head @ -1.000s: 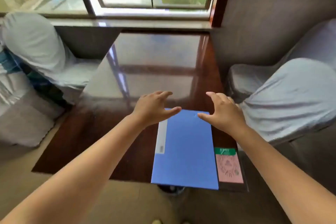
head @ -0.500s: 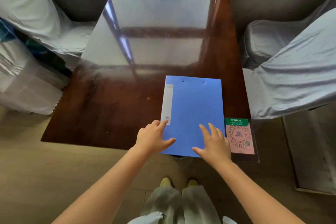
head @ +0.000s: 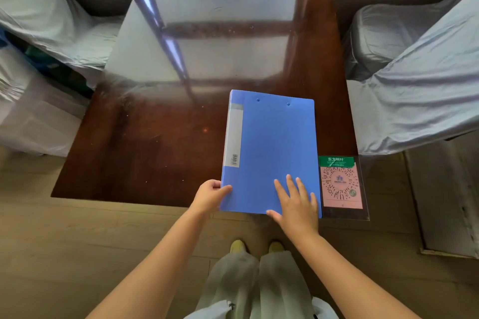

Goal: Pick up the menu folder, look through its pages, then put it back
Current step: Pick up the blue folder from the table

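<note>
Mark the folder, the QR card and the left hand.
folder point(head: 274, 142), head view, middle of the blue cover.
QR card point(head: 340, 184), head view, centre of the pink code panel.
left hand point(head: 210, 195), head view, back of the hand at the folder's near-left corner.

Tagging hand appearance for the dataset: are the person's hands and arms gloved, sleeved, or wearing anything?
Both bare. The left hand and right hand have no gloves, rings, watch or wristband in view. Both forearms are uncovered to the bottom of the frame; no sleeve cuffs show.
</note>
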`<state>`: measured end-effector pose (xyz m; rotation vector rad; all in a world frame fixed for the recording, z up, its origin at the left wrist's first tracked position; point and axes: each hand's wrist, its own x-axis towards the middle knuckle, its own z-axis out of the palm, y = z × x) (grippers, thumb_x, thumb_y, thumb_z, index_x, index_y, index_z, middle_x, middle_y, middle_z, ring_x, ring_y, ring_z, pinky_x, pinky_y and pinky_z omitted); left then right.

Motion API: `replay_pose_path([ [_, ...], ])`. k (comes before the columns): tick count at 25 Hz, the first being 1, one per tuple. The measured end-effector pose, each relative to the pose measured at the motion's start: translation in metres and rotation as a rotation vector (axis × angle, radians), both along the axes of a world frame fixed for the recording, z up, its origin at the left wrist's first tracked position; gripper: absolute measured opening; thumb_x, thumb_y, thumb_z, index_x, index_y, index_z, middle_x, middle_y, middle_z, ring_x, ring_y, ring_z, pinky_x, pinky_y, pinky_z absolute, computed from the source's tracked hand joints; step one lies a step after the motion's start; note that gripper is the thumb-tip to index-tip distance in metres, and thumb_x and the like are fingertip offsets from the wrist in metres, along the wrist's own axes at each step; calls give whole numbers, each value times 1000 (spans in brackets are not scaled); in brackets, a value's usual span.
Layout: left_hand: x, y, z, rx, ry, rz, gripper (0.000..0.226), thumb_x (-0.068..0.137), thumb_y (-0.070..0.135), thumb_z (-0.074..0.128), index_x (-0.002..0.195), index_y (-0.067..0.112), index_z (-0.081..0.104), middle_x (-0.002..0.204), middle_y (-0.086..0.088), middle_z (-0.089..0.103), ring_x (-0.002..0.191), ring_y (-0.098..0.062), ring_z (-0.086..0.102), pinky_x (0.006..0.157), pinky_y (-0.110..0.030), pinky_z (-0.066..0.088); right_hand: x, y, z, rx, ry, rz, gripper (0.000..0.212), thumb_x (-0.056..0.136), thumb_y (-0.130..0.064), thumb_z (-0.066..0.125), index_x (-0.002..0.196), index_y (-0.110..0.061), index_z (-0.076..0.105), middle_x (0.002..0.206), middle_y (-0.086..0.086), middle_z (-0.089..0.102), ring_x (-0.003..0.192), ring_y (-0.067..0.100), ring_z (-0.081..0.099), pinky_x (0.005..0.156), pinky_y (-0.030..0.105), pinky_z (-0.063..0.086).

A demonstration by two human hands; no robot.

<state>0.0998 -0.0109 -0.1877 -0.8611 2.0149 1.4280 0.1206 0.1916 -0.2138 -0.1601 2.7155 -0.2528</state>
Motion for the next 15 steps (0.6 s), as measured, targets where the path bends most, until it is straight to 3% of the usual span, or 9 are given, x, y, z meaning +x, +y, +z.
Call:
replay_pose_path([
  [2,1,-6,9,60,31,-8,14,91,18,57,99,6,58,105,-16,66,99,-26,65,86,-48,55,0,2,5,-66,-5,9,75,86,-54,50,145,-27,14,158,4,13,144,25,7,113,47,23],
  [4,2,-16,24,165,88,22,9,92,17,55,99,12,58,104,-13,65,97,-23,65,78,-39,57,-4,4,16,-220,32,-45,73,85,-50,56,144,-26,21,155,4,22,142,23,17,109,42,31],
  [9,8,-53,59,361,233,118,20,93,15,50,110,9,59,109,-14,68,96,-24,67,75,-33,56,-38,24,53,-512,205,-420,74,80,-30,70,141,-17,28,146,11,38,129,29,39,96,43,45],
  [12,8,-61,78,469,312,173,26,93,13,48,116,6,57,110,-14,68,92,-21,70,68,-28,59,-65,35,79,-838,-70,-640,73,85,-24,65,142,-17,21,136,12,49,108,28,57,78,37,53],
  [15,-1,-57,98,500,384,161,31,91,15,49,121,9,56,113,-12,69,95,-20,69,69,-28,59,-85,35,104,-1289,-268,-681,35,91,-19,55,125,-18,48,116,6,64,85,20,70,59,27,57],
])
